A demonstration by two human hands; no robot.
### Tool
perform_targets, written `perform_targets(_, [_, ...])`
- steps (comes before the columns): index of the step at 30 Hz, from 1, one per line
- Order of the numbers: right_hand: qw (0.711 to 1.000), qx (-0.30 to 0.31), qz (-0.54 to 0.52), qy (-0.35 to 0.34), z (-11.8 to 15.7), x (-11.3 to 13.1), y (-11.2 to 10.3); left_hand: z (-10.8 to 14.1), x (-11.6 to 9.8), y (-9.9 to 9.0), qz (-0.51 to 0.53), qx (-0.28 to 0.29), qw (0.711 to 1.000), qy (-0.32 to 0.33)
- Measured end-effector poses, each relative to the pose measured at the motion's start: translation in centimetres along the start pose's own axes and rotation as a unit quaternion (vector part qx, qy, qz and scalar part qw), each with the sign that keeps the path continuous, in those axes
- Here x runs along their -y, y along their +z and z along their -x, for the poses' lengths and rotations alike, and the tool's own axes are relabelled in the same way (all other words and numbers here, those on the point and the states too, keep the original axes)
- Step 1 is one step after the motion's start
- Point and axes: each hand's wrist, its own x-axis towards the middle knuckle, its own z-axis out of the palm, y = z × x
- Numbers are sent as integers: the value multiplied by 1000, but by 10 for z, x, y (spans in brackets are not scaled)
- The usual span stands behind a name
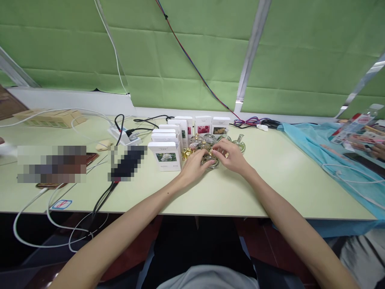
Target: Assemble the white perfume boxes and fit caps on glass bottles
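Note:
At the middle of the table, my left hand (194, 165) is closed round the side of a round, flat glass bottle (213, 163). My right hand (231, 159) bends over the same bottle from the other side, its thumb and fingertips pinched at the small gold cap (211, 152) on the neck. Several similar glass bottles stand close behind, partly hidden by my fingers; one clear bottle (240, 143) with a bare neck is just beyond my right hand. Shiny gold caps (187, 153) lie beside my left hand.
White boxes with flower pictures (166, 157) stand left of and behind the bottles. Further left are a power strip (128, 136), cables and blurred-out devices. A blue cloth (315, 150), a plastic drink bottle (357, 124) and another person's hand (379, 151) are at the right.

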Motion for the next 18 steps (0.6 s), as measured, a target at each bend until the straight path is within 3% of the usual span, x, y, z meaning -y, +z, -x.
perform_targets(18, [1000,11,-15,15,1,1,3,0,-1,-1,6,13,1000,-4])
